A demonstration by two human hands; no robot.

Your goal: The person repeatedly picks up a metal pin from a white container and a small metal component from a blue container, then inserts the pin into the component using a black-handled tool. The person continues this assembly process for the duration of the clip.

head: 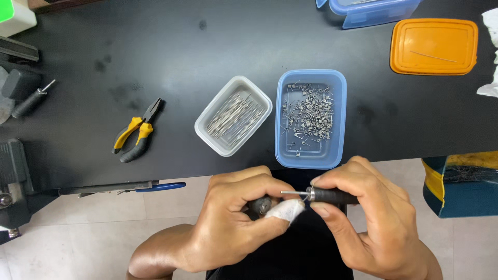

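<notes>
My right hand point(373, 218) grips a dark cylindrical tool point(332, 195) with a thin metal rod sticking out to the left and a bit of wire wound at its tip. My left hand point(236, 223), its fingertip wrapped in white tape, pinches a dark round part point(262, 206) just below that rod. Both hands hover below the front edge of the black table point(155, 57). Just above them stands a blue tray point(310, 118) with several small wire coils, and beside it a clear tray point(233, 115) of straight wire pieces.
Yellow-handled pliers point(136, 132) lie left of the clear tray. A blue-handled tool point(124, 187) lies along the table's front edge near a vise point(13, 179). An orange lid point(433, 45) and a blue box point(373, 10) sit at the back right.
</notes>
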